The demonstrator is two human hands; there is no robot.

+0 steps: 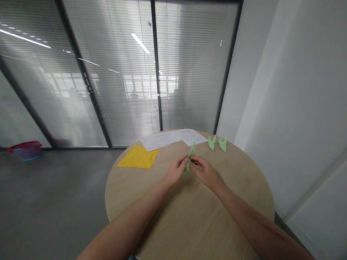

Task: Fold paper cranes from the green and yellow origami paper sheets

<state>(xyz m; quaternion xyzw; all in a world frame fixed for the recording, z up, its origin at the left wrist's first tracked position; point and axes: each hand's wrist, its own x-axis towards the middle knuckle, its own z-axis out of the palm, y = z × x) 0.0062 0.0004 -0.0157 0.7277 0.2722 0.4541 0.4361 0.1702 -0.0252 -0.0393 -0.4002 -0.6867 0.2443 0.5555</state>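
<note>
Between my two hands, above the middle of the round table, is a light green folded paper crane point(191, 151). My left hand point(176, 169) grips it from the left, thumb and fingers closed on the paper. From the other side, my right hand point(205, 171) pinches the crane's right part between thumb and fingers. The hands cover much of its body; a pointed piece sticks up and another points down. Two finished-looking green paper cranes, a left one point(211, 143) and a right one point(222, 144), stand side by side near the table's far right edge.
The round wooden table point(217, 224) carries a yellow sheet or packet point(138, 157) at its left and white papers point(165, 139) along its far edge. A glass partition with blinds point(130, 90) rises behind, a white wall point(303, 108) at right. A basket point(27, 150) sits on the floor.
</note>
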